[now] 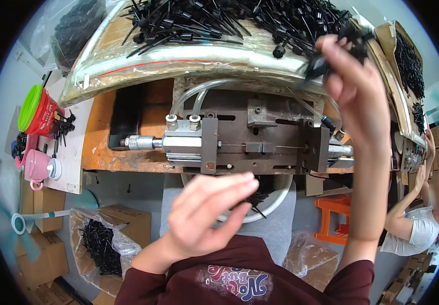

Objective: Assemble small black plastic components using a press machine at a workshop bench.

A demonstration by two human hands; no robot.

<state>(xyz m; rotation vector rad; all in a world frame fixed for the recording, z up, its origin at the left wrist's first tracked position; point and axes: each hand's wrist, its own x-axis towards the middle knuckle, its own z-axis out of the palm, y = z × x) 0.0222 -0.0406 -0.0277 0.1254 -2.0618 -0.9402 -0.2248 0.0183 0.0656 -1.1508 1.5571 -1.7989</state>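
Over the pile of black stemmed plastic parts (189, 20), my right hand (354, 86) is raised at the far right, its fingers closed around a few black stemmed parts (351, 38) that are smeared by motion. My left hand (204, 213) hovers above my lap, in front of the metal fixture (250, 127). Its fingers are stretched out, with the thumb apart below them. Black parts (260, 203) show just beyond those fingertips, in a white-rimmed basin (280, 201) on my lap. Between the fixture's two end blocks, a small metal block (260, 148) sits in line with thin rods.
Clear hoses (194, 94) arch above the fixture. At left stand a red bucket (41, 112) with a green rim and a pink cup (36, 165). A bag of black parts (100, 249) lies in a carton below. An orange stool (334, 218) and another person (412, 223) are at right.
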